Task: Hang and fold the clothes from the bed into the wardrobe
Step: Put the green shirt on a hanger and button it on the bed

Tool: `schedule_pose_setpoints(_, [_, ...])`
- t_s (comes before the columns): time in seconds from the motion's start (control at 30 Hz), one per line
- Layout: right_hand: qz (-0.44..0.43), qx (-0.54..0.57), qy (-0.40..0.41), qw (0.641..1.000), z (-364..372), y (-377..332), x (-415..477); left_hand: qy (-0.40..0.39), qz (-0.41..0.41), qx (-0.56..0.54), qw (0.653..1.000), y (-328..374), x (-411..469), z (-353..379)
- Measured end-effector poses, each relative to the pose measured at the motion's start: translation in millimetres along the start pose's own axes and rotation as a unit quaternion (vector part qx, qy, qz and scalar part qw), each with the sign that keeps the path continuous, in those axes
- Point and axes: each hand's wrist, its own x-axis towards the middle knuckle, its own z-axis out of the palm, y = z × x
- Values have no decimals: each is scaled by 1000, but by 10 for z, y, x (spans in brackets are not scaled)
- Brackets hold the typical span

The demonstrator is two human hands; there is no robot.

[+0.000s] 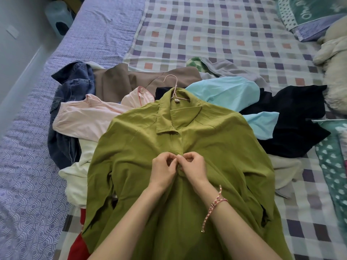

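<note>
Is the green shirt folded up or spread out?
Spread out. The green shirt lies flat over the clothes pile, a hanger in its collar.

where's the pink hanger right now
In the head view, the pink hanger sits centre frame inside the collar of the green shirt, its hook poking out over the brown garment behind.
</note>
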Motion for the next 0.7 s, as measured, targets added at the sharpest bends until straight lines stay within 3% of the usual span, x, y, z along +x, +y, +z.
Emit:
schedule_pose_setpoints(0.13, [32,13,68,997,128,7,30,40,46,36,998,-9,-19,20])
schedule_pose_setpoints(0.23, [36,52,35,997,88,31,31,31,25,16,999,-28,30,-8])
schedule_pose_setpoints(0.33, [-41,7,-36,998,-34,15,76,-51,-124,-121,984,-20,101,-65])
schedule_pose_setpoints(0.4, [-84,-67,-73,992,-89,-4,96,-129,-237,-248,930,5,108,-144])
schedule_pose_setpoints(0.47, [-105,-120,-100,982,-123,-13,76,-155,-285,-298,898,-7,84,-185])
schedule_pose_setpoints(0.5, [-115,-129,-102,980,-148,-16,46,-147,-285,-299,899,-15,52,-181])
schedule_pose_setpoints(0.57, [-145,-129,-67,979,-228,-17,-40,-101,-240,-224,939,-93,-43,-112])
schedule_pose_setpoints(0.63, [-174,-138,-23,975,-324,30,-178,-73,-172,-75,980,-201,-206,-15])
schedule_pose_setpoints(0.7, [-200,-190,-47,960,-365,161,-334,-81,-132,74,985,-294,-389,83])
